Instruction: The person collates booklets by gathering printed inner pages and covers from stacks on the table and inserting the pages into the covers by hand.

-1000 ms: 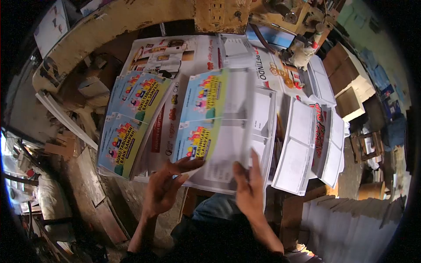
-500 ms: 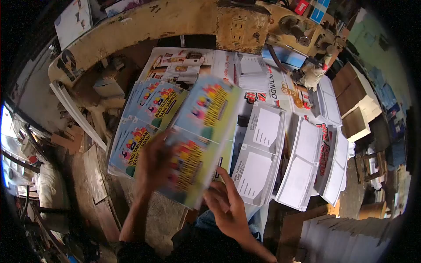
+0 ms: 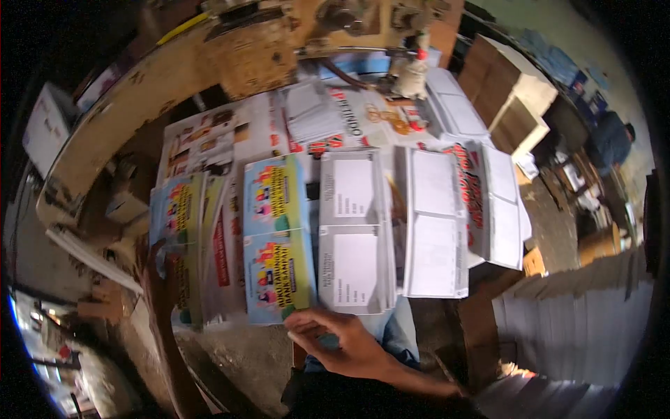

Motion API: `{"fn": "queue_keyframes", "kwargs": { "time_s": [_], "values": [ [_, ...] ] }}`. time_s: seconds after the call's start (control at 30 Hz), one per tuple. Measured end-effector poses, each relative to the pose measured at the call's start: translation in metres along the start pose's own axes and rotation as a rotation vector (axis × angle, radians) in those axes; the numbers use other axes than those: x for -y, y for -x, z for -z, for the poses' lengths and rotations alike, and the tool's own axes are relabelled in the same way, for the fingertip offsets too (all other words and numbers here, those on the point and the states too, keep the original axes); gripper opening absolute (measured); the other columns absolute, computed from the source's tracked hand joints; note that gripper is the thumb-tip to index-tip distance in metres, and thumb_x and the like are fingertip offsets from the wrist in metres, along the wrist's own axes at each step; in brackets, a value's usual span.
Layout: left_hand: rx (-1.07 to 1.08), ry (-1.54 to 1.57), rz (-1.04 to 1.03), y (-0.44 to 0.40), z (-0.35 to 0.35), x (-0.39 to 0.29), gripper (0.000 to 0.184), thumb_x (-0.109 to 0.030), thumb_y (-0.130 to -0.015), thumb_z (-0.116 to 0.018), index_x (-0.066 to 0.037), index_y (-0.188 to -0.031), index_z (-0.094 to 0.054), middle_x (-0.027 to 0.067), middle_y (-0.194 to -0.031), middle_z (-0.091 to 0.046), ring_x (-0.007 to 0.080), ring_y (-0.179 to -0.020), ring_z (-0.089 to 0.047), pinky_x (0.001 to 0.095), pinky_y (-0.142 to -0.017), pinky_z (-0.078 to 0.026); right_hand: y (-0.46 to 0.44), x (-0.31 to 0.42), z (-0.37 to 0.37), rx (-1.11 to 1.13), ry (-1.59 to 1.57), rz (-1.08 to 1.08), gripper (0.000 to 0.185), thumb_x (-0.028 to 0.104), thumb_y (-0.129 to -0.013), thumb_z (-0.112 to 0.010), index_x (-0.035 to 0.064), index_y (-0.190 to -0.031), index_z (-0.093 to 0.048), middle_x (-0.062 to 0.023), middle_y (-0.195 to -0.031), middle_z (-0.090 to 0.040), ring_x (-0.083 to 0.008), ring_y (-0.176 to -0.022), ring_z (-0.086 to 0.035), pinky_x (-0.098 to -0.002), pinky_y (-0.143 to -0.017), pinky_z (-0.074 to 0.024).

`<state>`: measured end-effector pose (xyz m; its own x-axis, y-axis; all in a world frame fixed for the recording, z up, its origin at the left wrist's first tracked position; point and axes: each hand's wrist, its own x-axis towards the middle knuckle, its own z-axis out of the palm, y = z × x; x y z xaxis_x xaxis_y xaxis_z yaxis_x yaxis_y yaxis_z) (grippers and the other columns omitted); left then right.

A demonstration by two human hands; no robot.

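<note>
My left hand [image 3: 159, 276], dark and blurred, is at the left edge of a pile of colourful printed cover sheets [image 3: 183, 223]. Whether its fingers grip them cannot be made out. My right hand [image 3: 342, 343] is at the lower edge of another blue and yellow cover sheet [image 3: 273, 241], fingers loosely bent and thumb apart, with nothing visible between them. This sheet carries two cartoon panels reading "Buku Tabungan Bank Sampah". Just right of it lies a stack of grey-bordered printed sheets [image 3: 354, 234] with white panels.
More stacks of white sheets [image 3: 436, 230] stand farther right, beside another white pile [image 3: 501, 202]. Printed poster paper [image 3: 258, 129] covers the table. A worn machine frame [image 3: 251, 59] arches across the back. Large paper stacks [image 3: 572, 321] rise at lower right; a person [image 3: 611, 140] is in the background.
The cover sheet that was tilted between my hands now lies straight beside the grey-bordered stack. My left hand has moved left to the other covers. The camera view has shifted.
</note>
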<state>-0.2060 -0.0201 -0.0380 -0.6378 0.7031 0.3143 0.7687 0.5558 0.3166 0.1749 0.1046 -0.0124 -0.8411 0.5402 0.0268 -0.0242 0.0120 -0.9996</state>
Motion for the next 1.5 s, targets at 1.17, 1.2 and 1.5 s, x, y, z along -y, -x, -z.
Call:
{"fn": "queue_keyframes", "kwargs": {
  "time_s": [1.17, 1.2, 1.5],
  "values": [
    [0.287, 0.731, -0.685, 0.062, -0.041, -0.369, 0.040, -0.011, -0.077, -0.080, -0.001, -0.111, -0.062, 0.0174, -0.113, -0.064, 0.0346, -0.107, -0.062, 0.0417, -0.093, -0.048, 0.105, 0.003, 0.279, -1.382, 0.777, 0.131, 0.023, 0.019, -0.089, -0.073, -0.0036, -0.096, -0.072, -0.0106, -0.085, -0.071, -0.0160, -0.076, -0.062, -0.0309, -0.070, -0.0521],
    [0.335, 0.768, -0.703, 0.066, -0.049, -0.381, 0.040, -0.013, -0.078, -0.079, 0.000, -0.111, -0.061, 0.0173, -0.112, -0.065, 0.0353, -0.105, -0.062, 0.0421, -0.094, -0.048, 0.109, 0.004, 0.278, -1.387, 0.780, 0.133, 0.023, 0.019, -0.089, -0.073, -0.0036, -0.096, -0.072, -0.0106, -0.085, -0.071, -0.0160, -0.076, -0.062, -0.0309, -0.070, -0.0521],
    [0.517, 0.536, -0.669, 0.086, -0.101, -0.405, 0.059, -0.004, -0.087, -0.061, -0.005, -0.139, -0.032, 0.0451, -0.150, -0.007, 0.0590, -0.141, -0.012, 0.0553, -0.115, -0.025, 0.125, -0.018, 0.171, -0.956, 0.250, -0.380, 0.040, 0.031, -0.093, -0.068, -0.0051, -0.111, -0.065, -0.0132, -0.078, -0.068, -0.0155, -0.069, -0.061, -0.0345, -0.065, -0.0511]
  ]
}}
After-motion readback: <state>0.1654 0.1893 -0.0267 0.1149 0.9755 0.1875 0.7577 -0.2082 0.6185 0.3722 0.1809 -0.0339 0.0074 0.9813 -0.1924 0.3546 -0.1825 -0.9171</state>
